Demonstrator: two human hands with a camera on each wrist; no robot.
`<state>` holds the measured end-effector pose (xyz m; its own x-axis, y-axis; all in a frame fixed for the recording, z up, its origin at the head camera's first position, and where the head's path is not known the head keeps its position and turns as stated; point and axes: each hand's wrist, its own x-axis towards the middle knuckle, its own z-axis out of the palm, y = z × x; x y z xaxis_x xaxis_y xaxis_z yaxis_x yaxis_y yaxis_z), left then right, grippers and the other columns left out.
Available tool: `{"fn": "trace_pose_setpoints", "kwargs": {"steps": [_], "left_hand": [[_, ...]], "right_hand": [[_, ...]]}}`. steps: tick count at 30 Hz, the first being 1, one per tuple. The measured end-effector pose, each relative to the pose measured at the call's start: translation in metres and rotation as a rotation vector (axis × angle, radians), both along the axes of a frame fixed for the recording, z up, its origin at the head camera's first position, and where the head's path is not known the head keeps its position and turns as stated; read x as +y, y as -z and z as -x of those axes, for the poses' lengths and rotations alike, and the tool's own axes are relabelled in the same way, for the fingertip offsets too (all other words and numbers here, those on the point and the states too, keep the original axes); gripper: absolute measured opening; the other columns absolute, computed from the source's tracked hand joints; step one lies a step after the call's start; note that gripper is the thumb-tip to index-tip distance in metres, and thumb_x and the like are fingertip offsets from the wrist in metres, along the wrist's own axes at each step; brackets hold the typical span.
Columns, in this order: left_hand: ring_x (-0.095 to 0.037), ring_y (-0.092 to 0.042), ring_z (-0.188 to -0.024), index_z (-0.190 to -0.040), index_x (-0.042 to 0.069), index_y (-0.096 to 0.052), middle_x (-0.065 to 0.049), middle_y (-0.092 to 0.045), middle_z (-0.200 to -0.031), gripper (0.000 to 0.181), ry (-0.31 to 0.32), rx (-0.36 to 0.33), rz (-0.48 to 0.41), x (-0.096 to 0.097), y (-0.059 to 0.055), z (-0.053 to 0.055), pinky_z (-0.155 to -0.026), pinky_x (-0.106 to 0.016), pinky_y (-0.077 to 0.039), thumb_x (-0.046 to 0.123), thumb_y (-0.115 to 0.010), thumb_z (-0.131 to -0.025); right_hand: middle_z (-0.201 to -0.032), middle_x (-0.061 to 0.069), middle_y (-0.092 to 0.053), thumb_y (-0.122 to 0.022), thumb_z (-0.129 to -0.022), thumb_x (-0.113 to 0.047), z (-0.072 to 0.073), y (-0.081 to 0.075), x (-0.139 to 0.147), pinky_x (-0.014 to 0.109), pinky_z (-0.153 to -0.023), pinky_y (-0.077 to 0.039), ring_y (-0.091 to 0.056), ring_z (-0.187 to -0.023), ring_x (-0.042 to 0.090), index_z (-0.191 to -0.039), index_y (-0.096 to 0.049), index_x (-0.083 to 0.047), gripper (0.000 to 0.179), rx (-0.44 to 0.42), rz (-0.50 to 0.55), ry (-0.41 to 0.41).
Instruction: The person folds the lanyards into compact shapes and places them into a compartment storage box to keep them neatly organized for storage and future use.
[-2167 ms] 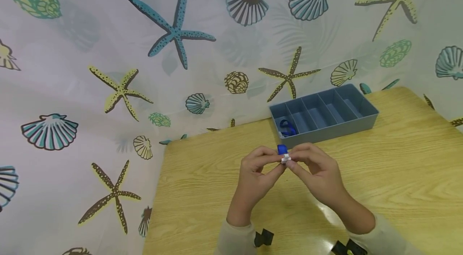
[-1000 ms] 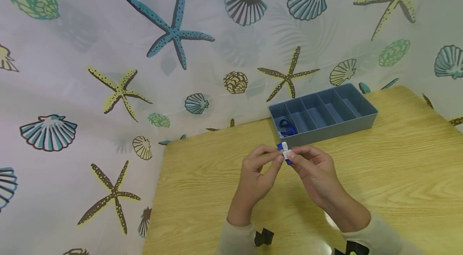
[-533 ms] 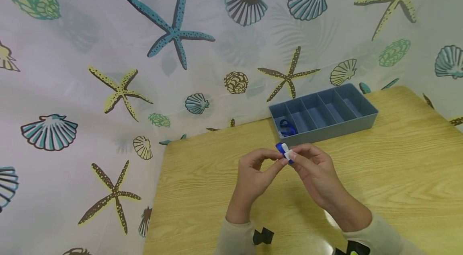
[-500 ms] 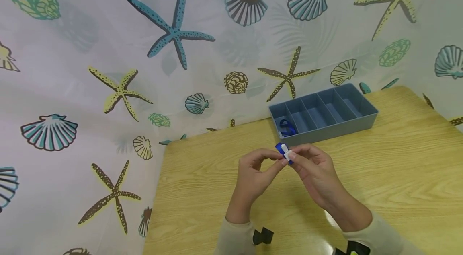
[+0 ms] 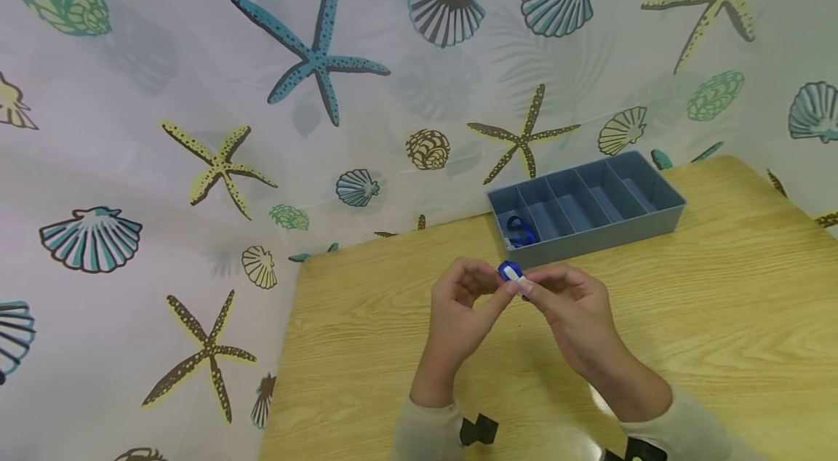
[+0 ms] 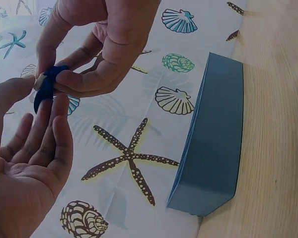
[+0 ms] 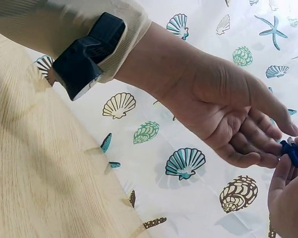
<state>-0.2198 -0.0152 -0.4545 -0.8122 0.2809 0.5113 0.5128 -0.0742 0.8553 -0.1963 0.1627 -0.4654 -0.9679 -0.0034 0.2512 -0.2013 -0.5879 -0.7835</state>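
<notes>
Between my two hands, above the table, is a small blue strap with a white clip-like piece on it. My left hand pinches it, thumb tip against the white piece, its index finger bent. From the other side my right hand pinches the same strap, thumb over the white piece. In the left wrist view the blue strap hangs in a short loop between the fingertips of the left hand and right hand. The fingertips cover part of it. Its exact kind I cannot tell.
A grey-blue divided tray stands just beyond the hands on the wood-grain table. Its leftmost compartment holds another blue strap. Behind the table hangs a shell-and-starfish cloth. Black wrist devices sit on the sleeves.
The strap's blue loop has tilted and turned between the fingers. The white tab, upright a second ago, now lies along the blue. Both thumbs have come together over the white piece.
</notes>
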Motion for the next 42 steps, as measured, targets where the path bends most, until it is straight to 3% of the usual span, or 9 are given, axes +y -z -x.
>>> {"fn": "trace_pose_setpoints", "kwargs": {"steps": [3, 8, 15, 19, 23, 28, 30, 36, 42], "left_hand": [[-0.008, -0.076, -0.085, -0.129, -0.001, -0.063, -0.032, -0.069, -0.105, 0.034, 0.032, -0.114, -0.059, -0.001, 0.003, 0.001, -0.077, -0.032, -0.065, 0.001, -0.075, -0.097], [-0.010, -0.078, -0.089, -0.142, 0.001, -0.061, -0.021, -0.068, -0.119, 0.047, 0.101, -0.246, -0.104, -0.006, 0.005, 0.005, -0.083, -0.028, -0.064, 0.008, -0.076, -0.098], [-0.009, -0.076, -0.095, -0.122, -0.011, -0.068, -0.044, -0.065, -0.111, 0.030, 0.078, -0.180, -0.130, -0.006, 0.005, 0.007, -0.085, -0.027, -0.064, 0.001, -0.078, -0.095], [-0.010, -0.077, -0.092, -0.116, -0.012, -0.069, -0.045, -0.065, -0.106, 0.027, 0.046, -0.167, -0.158, -0.005, 0.003, 0.006, -0.083, -0.028, -0.064, -0.002, -0.079, -0.093], [-0.010, -0.077, -0.090, -0.115, -0.012, -0.067, -0.041, -0.068, -0.104, 0.029, 0.007, -0.163, -0.182, -0.004, 0.003, 0.005, -0.081, -0.027, -0.064, -0.002, -0.081, -0.091], [-0.010, -0.075, -0.090, -0.115, -0.014, -0.061, -0.014, -0.074, -0.102, 0.035, -0.028, -0.155, -0.201, -0.002, 0.004, 0.005, -0.079, -0.025, -0.063, 0.000, -0.082, -0.090], [-0.011, -0.074, -0.089, -0.113, -0.013, -0.059, -0.010, -0.073, -0.101, 0.035, -0.040, -0.148, -0.208, -0.001, 0.005, 0.005, -0.078, -0.024, -0.063, 0.000, -0.082, -0.090], [-0.014, -0.074, -0.087, -0.109, -0.008, -0.059, -0.033, -0.069, -0.100, 0.031, -0.061, -0.146, -0.184, 0.001, 0.010, 0.007, -0.077, -0.024, -0.063, 0.000, -0.082, -0.090], [-0.012, -0.075, -0.090, -0.112, -0.003, -0.064, -0.023, -0.072, -0.102, 0.028, -0.067, -0.235, -0.096, 0.002, 0.020, 0.012, -0.079, -0.026, -0.063, 0.001, -0.081, -0.091]], "right_hand": [[-0.103, 0.005, -0.081, -0.062, -0.095, 0.022, -0.001, 0.001, -0.001, 0.030, -0.088, -0.063, -0.078, -0.096, 0.016, -0.103, -0.077, -0.001, 0.029, 0.055, 0.012, -0.033], [-0.106, 0.002, -0.080, -0.062, -0.092, 0.025, -0.001, 0.002, 0.002, 0.028, -0.088, -0.063, -0.078, -0.100, 0.015, -0.100, -0.078, -0.004, 0.034, 0.081, -0.027, -0.038], [-0.105, 0.000, -0.079, -0.062, -0.090, 0.027, 0.000, 0.003, 0.003, 0.026, -0.087, -0.063, -0.077, -0.100, 0.012, -0.099, -0.077, -0.005, 0.037, 0.089, -0.098, 0.001], [-0.106, 0.001, -0.079, -0.062, -0.090, 0.027, 0.000, 0.005, 0.003, 0.026, -0.088, -0.063, -0.077, -0.101, 0.013, -0.102, -0.075, 0.002, 0.030, 0.115, -0.140, 0.007], [-0.106, 0.002, -0.079, -0.066, -0.092, 0.021, 0.001, 0.006, 0.003, 0.027, -0.085, -0.063, -0.077, -0.095, 0.014, -0.108, -0.070, 0.013, 0.018, 0.116, -0.201, 0.021], [-0.103, 0.001, -0.079, -0.068, -0.094, 0.017, 0.002, 0.005, 0.003, 0.029, -0.078, -0.064, -0.075, -0.085, 0.013, -0.111, -0.065, 0.017, 0.018, 0.082, -0.245, 0.026], [-0.102, 0.000, -0.080, -0.069, -0.094, 0.016, 0.002, 0.004, 0.003, 0.028, -0.078, -0.064, -0.076, -0.084, 0.012, -0.110, -0.066, 0.016, 0.016, 0.067, -0.254, 0.026], [-0.099, -0.001, -0.079, -0.072, -0.092, 0.014, 0.005, 0.006, 0.003, 0.028, -0.079, -0.064, -0.077, -0.086, 0.010, -0.107, -0.068, 0.013, 0.015, 0.025, -0.257, 0.014], [-0.097, -0.004, -0.079, -0.075, -0.092, 0.010, 0.012, 0.019, 0.009, 0.027, -0.080, -0.064, -0.078, -0.088, 0.010, -0.108, -0.068, 0.014, 0.017, -0.067, -0.305, 0.017]]}}
